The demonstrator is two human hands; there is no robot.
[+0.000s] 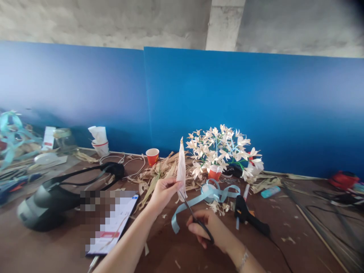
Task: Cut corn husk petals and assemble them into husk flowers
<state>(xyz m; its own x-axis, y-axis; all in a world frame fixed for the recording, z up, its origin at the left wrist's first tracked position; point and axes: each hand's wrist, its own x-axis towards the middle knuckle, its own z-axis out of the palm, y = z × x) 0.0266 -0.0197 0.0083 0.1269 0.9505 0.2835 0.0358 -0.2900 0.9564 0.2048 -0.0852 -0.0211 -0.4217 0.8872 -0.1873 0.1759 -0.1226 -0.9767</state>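
Near the middle of the view, my left hand (166, 191) pinches a pale, pointed dried husk (181, 167) low on its side, the tip pointing up. Black scissors (192, 212) are in my right hand (206, 227), below and to the right. Their blades point up and left to the husk's lower end; whether they touch it is hard to tell. Behind my right hand, a light blue ribbon (189, 201) curls over the brown table (167, 250). White husk flowers (213, 148) on green stems stand in a red paper cup (214, 173).
Dried husks (162, 168) lie in a pile behind my left hand, near another red cup (152, 156). A black glue gun (250, 218) with a cord lies at right. To the left are a phone (119, 223) and a black headset-like object (45, 204). A blue partition (227, 87) stands behind.
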